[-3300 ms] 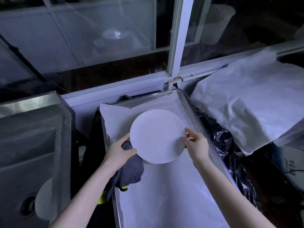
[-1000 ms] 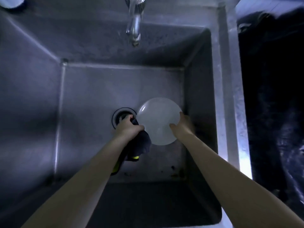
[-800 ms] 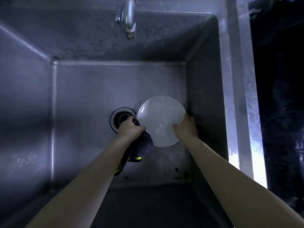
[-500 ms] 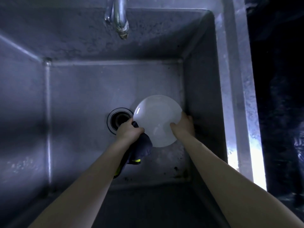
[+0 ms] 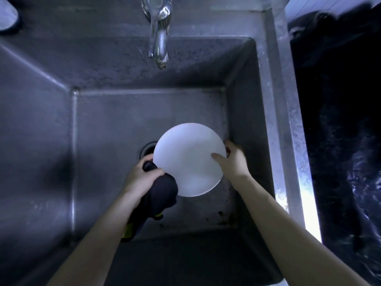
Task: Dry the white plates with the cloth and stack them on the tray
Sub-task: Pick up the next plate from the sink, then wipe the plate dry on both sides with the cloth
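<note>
Over the sink's (image 5: 266, 83) right side, the right hand (image 5: 234, 162) is pinching the plate (image 5: 188, 159) while the left hand (image 5: 141, 177) is gripping the cloth (image 5: 164, 195) (drying stage); wiping comes next.

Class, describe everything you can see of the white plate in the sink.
The white plate is round, plain and smooth, ceramic by its look, with no pattern. It is held inside the sink, broad side toward the camera, partly hiding the drain. The right hand grips its right rim, thumb on the near surface. The left hand holds a dark cloth against its lower-left edge.
</note>
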Demonstrator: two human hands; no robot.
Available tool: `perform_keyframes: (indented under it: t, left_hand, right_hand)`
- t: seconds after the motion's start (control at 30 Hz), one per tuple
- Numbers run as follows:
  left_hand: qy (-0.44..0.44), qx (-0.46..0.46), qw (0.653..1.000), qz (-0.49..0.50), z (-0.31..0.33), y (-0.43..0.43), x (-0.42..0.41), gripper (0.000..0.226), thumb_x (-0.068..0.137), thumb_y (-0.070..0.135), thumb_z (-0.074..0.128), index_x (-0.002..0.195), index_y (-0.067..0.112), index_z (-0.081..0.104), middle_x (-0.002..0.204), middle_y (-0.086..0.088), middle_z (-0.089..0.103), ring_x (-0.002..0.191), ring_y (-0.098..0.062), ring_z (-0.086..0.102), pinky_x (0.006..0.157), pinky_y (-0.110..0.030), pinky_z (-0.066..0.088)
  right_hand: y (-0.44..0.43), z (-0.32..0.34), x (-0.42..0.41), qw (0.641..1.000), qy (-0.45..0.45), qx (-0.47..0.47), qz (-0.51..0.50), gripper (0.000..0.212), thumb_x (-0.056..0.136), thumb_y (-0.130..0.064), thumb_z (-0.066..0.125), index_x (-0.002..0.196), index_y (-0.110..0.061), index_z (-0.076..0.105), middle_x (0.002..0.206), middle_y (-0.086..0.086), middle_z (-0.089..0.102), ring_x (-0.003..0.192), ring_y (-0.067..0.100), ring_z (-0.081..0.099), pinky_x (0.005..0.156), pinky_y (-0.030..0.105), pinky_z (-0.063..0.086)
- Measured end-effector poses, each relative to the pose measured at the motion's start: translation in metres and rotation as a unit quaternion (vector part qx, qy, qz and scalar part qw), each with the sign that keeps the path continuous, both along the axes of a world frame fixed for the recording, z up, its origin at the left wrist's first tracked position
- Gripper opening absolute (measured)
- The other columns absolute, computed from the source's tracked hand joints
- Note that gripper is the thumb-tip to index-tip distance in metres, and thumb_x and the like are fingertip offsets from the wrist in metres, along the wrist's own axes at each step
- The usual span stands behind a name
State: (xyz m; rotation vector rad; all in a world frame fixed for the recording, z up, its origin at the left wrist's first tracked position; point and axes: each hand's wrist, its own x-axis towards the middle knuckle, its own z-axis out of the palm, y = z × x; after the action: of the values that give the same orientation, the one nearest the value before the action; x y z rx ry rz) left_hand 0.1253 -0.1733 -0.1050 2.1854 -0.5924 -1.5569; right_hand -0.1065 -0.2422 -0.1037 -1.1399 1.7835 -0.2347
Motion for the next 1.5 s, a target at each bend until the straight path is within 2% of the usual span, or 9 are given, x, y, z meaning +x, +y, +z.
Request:
perform_keyframes:
  t: [0.2,0.37,0.5,0.73,1.0,1.13,1.23,1.37,1.5]
  left_hand:
    - [0.047,-0.095,0.993,0.054,0.077,0.018,0.015,0.045,0.081,0.006,0.069,0.109,0.041,0.069,0.095,0.019,0.074,0.087,0.006,0.067,0.065,-0.010,0.048]
    - [0.095,-0.137,0.984,0.064,0.144,0.032,0.018,0.040,0.084,0.011,0.067,0.113,0.038,0.071,0.101,0.009,0.076,0.095,-0.005,0.071,0.080,-0.025,0.050]
    - [0.071,-0.169,0.979,0.090,0.189,0.046,0.020,0.037,0.081,0.017,0.074,0.114,0.034,0.070,0.100,0.011,0.076,0.091,-0.003,0.071,0.073,-0.020,0.051]
    - [-0.022,-0.303,0.938,0.168,0.284,0.062,0.022,0.040,0.074,0.006,0.075,0.111,0.020,0.067,0.096,-0.007,0.071,0.094,-0.020,0.067,0.080,-0.030,0.052]
    - [-0.248,-0.543,0.801,-0.053,0.355,0.060,-0.049,0.047,0.071,-0.003,0.070,0.103,0.030,0.062,0.100,0.024,0.066,0.094,0.011,0.059,0.078,-0.002,0.038]
    - [-0.323,-0.495,0.714,-0.374,0.329,0.070,-0.091,0.035,0.071,0.015,0.077,0.106,0.019,0.073,0.115,0.012,0.067,0.113,-0.008,0.060,0.097,-0.033,0.047]
    - [-0.307,-0.485,0.739,-0.352,0.323,0.079,-0.093,0.046,0.079,0.045,0.069,0.121,0.027,0.068,0.135,0.016,0.054,0.127,-0.006,0.049,0.106,-0.031,0.040]
    - [-0.422,-0.455,0.721,-0.307,0.335,0.073,-0.093,0.055,0.090,0.050,0.057,0.141,0.032,0.051,0.152,0.010,0.040,0.137,-0.014,0.036,0.112,-0.034,0.030]
    - [-0.464,-0.402,0.699,-0.366,0.335,0.081,-0.105,0.043,0.093,0.051,0.053,0.135,0.038,0.058,0.140,0.014,0.052,0.131,-0.019,0.044,0.103,-0.037,0.036]
  right_hand:
    - [0.019,0.066,0.004,0.972,-0.212,-0.052,-0.087,0.014,0.101,-0.029,0.056,0.115,-0.030,0.060,0.100,-0.014,0.070,0.091,0.008,0.069,0.077,0.031,0.058]
    - [0.035,0.116,0.010,0.959,-0.243,-0.093,-0.111,0.017,0.103,-0.041,0.049,0.116,-0.040,0.060,0.113,-0.012,0.066,0.110,0.019,0.063,0.090,0.045,0.055]
    - [0.048,0.159,0.010,0.947,-0.270,-0.090,-0.152,0.021,0.102,-0.046,0.048,0.098,-0.049,0.068,0.113,-0.003,0.069,0.109,0.028,0.064,0.094,0.059,0.054]
    - [0.068,0.227,-0.004,0.925,-0.296,-0.141,-0.194,0.030,0.103,-0.042,0.049,0.085,-0.048,0.072,0.104,-0.007,0.070,0.106,0.025,0.064,0.098,0.054,0.053]
    - [0.089,0.262,-0.013,0.909,-0.342,-0.182,-0.154,0.025,0.101,-0.040,0.050,0.094,-0.031,0.073,0.101,0.001,0.072,0.097,0.027,0.065,0.080,0.041,0.053]
    - [0.084,0.281,-0.016,0.894,-0.357,-0.224,-0.152,0.027,0.100,-0.040,0.051,0.088,-0.029,0.072,0.092,0.007,0.071,0.089,0.023,0.063,0.082,0.040,0.052]
    - [0.081,0.289,-0.027,0.882,-0.364,-0.244,-0.172,0.025,0.099,-0.042,0.053,0.088,-0.032,0.073,0.102,0.016,0.071,0.096,0.027,0.065,0.089,0.048,0.053]
    - [0.079,0.293,-0.042,0.870,-0.391,-0.231,-0.192,0.029,0.102,-0.037,0.051,0.092,-0.014,0.067,0.093,0.030,0.060,0.085,0.031,0.058,0.081,0.046,0.050]
    - [0.072,0.304,-0.050,0.858,-0.407,-0.253,-0.183,0.032,0.104,-0.030,0.051,0.085,-0.017,0.073,0.085,0.009,0.072,0.077,0.021,0.067,0.067,0.032,0.055]
